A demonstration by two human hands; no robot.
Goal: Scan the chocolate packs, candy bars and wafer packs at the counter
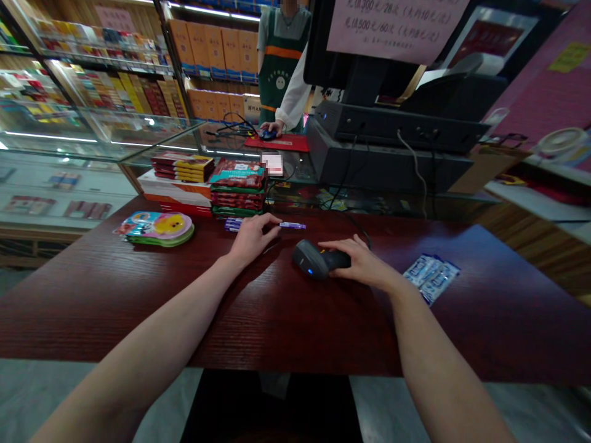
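My left hand (256, 237) is closed at the fingertips on a slim purple stick-shaped packet (293, 226), low over the table. More purple packets (232, 224) lie just behind that hand, partly hidden by it. The black barcode scanner (311, 259) rests on the table with a small blue light lit. My right hand (364, 261) is wrapped round its handle; the trigger area shows a yellow mark. Right of that wrist lie several blue-and-white sachets (431, 277), partly covered by the forearm.
Red-brown table (286, 332). At its back are stacked red-and-green snack bags (237, 191) and a white-orange box (175, 192) with yellow and red packs on top. Flat colourful packs (159, 227) lie left. Behind stand a glass counter, a till (388, 141) and a person (281, 74) with a hand on a mouse.
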